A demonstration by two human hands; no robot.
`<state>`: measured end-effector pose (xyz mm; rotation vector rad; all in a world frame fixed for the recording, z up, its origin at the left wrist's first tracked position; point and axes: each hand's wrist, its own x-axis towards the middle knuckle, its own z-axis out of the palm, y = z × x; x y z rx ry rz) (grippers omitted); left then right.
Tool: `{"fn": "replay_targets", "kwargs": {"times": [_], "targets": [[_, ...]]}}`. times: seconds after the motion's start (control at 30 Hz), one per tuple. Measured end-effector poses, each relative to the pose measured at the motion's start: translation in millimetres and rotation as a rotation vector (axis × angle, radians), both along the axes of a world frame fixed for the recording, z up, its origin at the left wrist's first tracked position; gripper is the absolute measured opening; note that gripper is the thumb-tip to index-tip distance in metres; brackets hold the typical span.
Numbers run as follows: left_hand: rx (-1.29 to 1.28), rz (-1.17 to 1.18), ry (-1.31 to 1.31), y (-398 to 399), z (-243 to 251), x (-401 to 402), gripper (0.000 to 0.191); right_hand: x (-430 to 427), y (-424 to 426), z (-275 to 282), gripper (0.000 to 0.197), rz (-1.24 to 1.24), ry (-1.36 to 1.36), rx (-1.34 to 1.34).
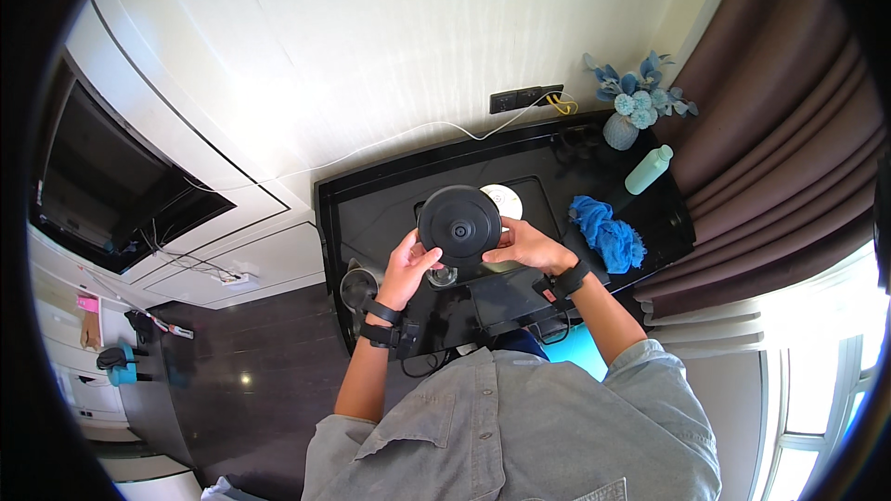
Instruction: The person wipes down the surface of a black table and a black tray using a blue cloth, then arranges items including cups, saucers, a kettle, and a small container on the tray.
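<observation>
A round black base (460,225) with a ringed connector at its centre, like the power base of an electric kettle, is held up over the black table (390,202). My left hand (405,273) grips its lower left edge, thumb on the face. At its lower right edge, my right hand (532,248) holds it with thumb and fingers. Behind the base, partly covered by it, lies a white disc (506,200) with faint markings. A small clear glass item (443,277) sits just below the base. Left of my left hand stands a metal kettle or pot (359,285).
A crumpled blue cloth (608,234), a pale green bottle (649,170) and a vase of blue artificial flowers (621,131) occupy the table's right side. A white cable (390,140) runs along the wall from the black sockets (516,99). Brown curtains (766,174) hang at the right.
</observation>
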<state>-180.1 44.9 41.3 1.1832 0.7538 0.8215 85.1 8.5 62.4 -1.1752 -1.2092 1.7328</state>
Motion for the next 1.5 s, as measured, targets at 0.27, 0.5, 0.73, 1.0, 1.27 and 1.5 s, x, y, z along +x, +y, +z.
{"fn": "replay_targets", "kwargs": {"times": [0.27, 0.5, 0.73, 1.0, 1.27, 1.5], "targets": [[-0.119, -0.028, -0.094, -16, -8, 8, 0.052, -9, -3, -6, 0.074, -0.053, 0.008, 0.078], [0.012, -0.126, -0.105, 0, 3, -3, 0.060, 11, 3, -2, 0.066, 0.102, -0.048, 0.031], [0.003, -0.157, 0.017, 6, 16, -18, 0.061, 12, 5, -1, 0.073, 0.103, -0.174, 0.008], [-0.174, 0.084, -0.185, -22, -5, 13, 0.066, 4, 3, -7, 0.079, -0.015, -0.104, 0.093], [-0.419, 0.179, -0.387, -38, -16, 35, 0.050, -13, 0, -9, 0.085, -0.105, -0.133, 0.011], [-0.222, 0.055, -0.207, -19, 3, 19, 0.067, -7, 3, -5, 0.082, 0.064, -0.091, 0.099]]}}
